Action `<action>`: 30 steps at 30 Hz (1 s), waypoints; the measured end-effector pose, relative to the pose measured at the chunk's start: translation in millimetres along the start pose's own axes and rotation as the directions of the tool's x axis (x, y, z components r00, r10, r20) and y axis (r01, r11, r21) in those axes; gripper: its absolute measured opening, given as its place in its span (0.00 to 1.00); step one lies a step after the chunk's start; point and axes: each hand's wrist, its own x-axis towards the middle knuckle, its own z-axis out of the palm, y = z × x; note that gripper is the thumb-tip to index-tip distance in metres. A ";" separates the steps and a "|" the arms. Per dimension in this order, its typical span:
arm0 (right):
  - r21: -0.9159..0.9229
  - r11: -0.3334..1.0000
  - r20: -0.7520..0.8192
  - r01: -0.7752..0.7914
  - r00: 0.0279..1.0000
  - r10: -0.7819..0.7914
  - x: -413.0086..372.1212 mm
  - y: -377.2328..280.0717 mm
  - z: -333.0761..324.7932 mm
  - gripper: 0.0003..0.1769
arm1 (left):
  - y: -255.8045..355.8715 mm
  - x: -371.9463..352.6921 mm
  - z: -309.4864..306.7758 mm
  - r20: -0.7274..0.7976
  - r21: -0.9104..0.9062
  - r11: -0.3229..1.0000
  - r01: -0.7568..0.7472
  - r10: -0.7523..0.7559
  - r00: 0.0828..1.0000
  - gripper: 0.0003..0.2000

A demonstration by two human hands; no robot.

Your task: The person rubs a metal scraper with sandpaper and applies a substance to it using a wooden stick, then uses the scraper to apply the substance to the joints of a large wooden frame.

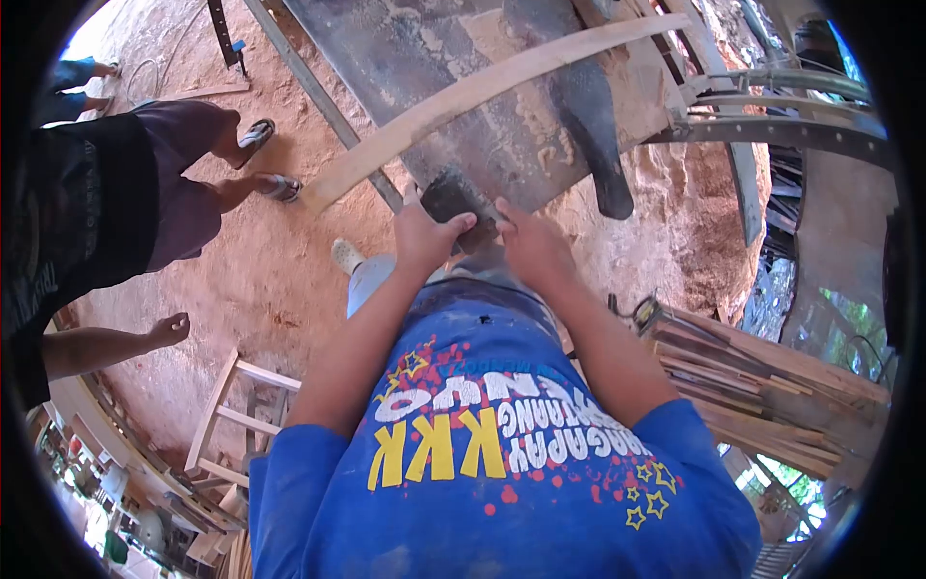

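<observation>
A small dark flat block point(451, 200) lies between my hands at the near edge of the worn metal-topped table point(386, 48). My left hand point(425, 232) is closed on its left side, thumb on top. My right hand point(533, 247) is closed at its right side, with the index finger stretched toward the block; what lies under the other fingers is hidden. Just beyond the hands, a long curved wooden strip point(473, 96) crosses the tabletop diagonally. A dark, long rounded piece point(593, 135) sits at the table's right side.
A person point(87, 212) in dark clothes is at the left, one hand point(170, 330) hanging low. Another person's legs point(82, 87) show at the upper left. A wooden frame point(236, 410) stands lower left. Stacked wood strips point(762, 386) lie at the right, below curved metal bars point(791, 130).
</observation>
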 end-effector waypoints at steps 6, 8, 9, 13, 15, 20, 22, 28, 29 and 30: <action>0.017 0.994 -0.157 0.108 0.982 -0.104 13.5 10.8 22.8 0.25 | -19.3 7.1 12.2 0.023 -0.154 0.988 -0.020 0.024 0.999 0.43; 0.050 0.990 -0.181 0.129 0.977 -0.118 26.7 2.6 18.7 0.25 | -23.7 5.4 18.0 0.018 -0.167 0.985 -0.042 0.045 0.999 0.44; 0.094 0.990 -0.169 0.109 0.981 -0.092 40.0 -9.7 7.8 0.25 | -22.8 6.0 17.4 0.007 -0.177 0.982 -0.063 0.066 0.998 0.46; 0.073 0.985 -0.191 0.157 0.971 -0.141 36.2 -9.6 -11.5 0.26 | -10.6 2.2 7.1 -0.005 -0.070 0.997 -0.032 0.032 0.999 0.46; -0.018 0.995 -0.045 0.098 0.994 -0.099 13.6 1.6 -11.0 0.26 | -11.4 2.4 8.0 -0.020 -0.080 0.996 -0.041 0.040 0.999 0.46; -0.070 0.997 0.020 0.046 0.999 -0.045 -1.1 -0.3 4.5 0.26 | 4.9 0.8 -7.8 0.085 -0.019 0.992 0.124 -0.122 0.989 0.45; -0.097 0.995 0.032 0.037 0.999 -0.034 12.2 -15.5 -4.2 0.26 | 0.8 4.7 -3.3 0.086 0.052 0.992 0.115 -0.119 0.989 0.45; -0.095 0.990 -0.035 0.103 0.994 -0.107 10.9 -1.1 2.5 0.26 | 4.9 2.7 -5.5 0.052 0.036 0.999 0.039 -0.040 0.998 0.47; -0.117 0.989 -0.022 0.091 0.995 -0.094 14.2 -3.8 -0.4 0.26 | 10.7 4.1 -10.5 0.114 0.034 0.994 0.101 -0.104 0.988 0.48; -0.136 0.988 -0.004 0.075 0.997 -0.076 14.6 -6.6 -2.0 0.26 | 8.0 8.3 -8.3 0.084 0.032 0.995 0.091 -0.094 0.992 0.48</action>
